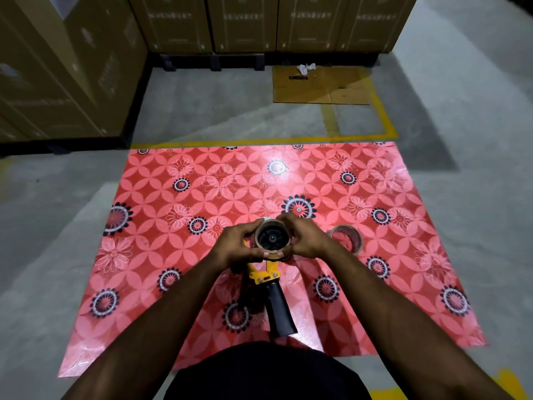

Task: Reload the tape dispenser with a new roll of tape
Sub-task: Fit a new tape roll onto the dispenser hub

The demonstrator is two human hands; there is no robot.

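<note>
Head view: both hands meet at mat [161, 226] centre.
Left hand [233, 246]: fingers clamped on roll [272, 223] at 9 o'clock.
Dispenser [271, 287]: on mat, handle toward 6 o'clock, roll on its hub.
Right hand [305, 241]: clamped on roll at 3 o'clock.
Spare roll [346, 238]: on mat, just right of right hand.

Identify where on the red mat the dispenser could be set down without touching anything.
Free: the far half of the mat, and its left side. Crowded: the middle, where the left hand and right hand hold the tape dispenser, with a tape roll just right.
</note>
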